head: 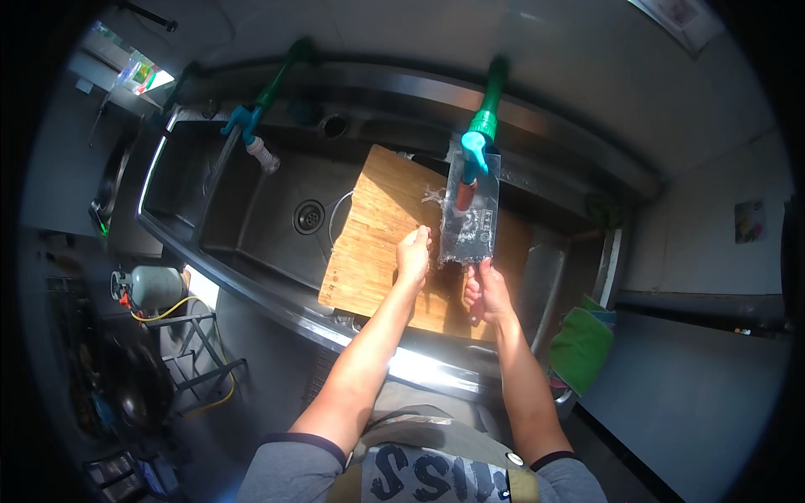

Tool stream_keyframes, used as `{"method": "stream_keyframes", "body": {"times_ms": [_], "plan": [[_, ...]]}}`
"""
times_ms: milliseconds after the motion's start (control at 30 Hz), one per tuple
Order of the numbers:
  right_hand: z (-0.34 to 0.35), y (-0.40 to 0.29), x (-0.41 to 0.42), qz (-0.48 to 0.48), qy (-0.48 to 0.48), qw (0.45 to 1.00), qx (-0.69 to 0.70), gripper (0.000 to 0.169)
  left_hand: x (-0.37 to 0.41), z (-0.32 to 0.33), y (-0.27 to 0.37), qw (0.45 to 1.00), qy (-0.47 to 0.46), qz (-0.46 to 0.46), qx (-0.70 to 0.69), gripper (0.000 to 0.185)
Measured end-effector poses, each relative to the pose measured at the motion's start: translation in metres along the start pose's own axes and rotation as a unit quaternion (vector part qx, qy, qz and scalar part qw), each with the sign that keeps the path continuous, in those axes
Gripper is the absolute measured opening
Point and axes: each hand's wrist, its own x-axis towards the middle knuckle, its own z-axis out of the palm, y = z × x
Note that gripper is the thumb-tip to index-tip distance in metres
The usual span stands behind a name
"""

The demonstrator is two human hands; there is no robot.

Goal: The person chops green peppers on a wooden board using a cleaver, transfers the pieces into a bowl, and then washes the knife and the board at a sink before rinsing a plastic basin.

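Note:
My right hand (487,292) grips the handle of a cleaver (470,242). Its broad, wet blade points away from me beneath the green and blue tap (476,141), whose reddish spout hangs over the metal. Pale scraps or foam cling to the blade, which bears small markings. Left of the blade, my left hand (414,251) is curled closed above a wooden cutting board (365,251); nothing shows in its fingers. The board lies at a slant across the stainless steel sink (264,220), under both hands.
A second tap (255,129) with a clear nozzle hangs over the sink's left part, near a drain (309,216). A green cloth (582,349) drapes at the right edge. To the left, a gas cylinder (154,288) with a yellow hose stands by a metal frame (201,349).

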Motion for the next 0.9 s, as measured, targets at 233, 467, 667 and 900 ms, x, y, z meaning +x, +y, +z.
{"method": "stream_keyframes", "body": {"times_ms": [233,467,667,900], "plan": [[0.013,0.010,-0.027,-0.134,0.229,0.842,-0.471,0.042,-0.070,0.000,-0.002,0.959,-0.189,-0.164,0.132,0.053],[0.057,0.006,-0.045,-0.379,0.082,0.722,-0.573,0.020,-0.085,-0.028,0.024,0.976,-0.168,-0.131,-0.053,0.036],[0.086,-0.070,0.002,-0.510,0.218,0.653,-0.516,0.055,-0.103,-0.054,0.050,0.996,-0.052,0.048,-0.053,0.039],[0.162,-0.131,0.030,-0.568,0.221,0.478,-0.632,0.047,-0.105,-0.098,0.058,0.985,0.074,0.155,-0.034,0.035]]}}
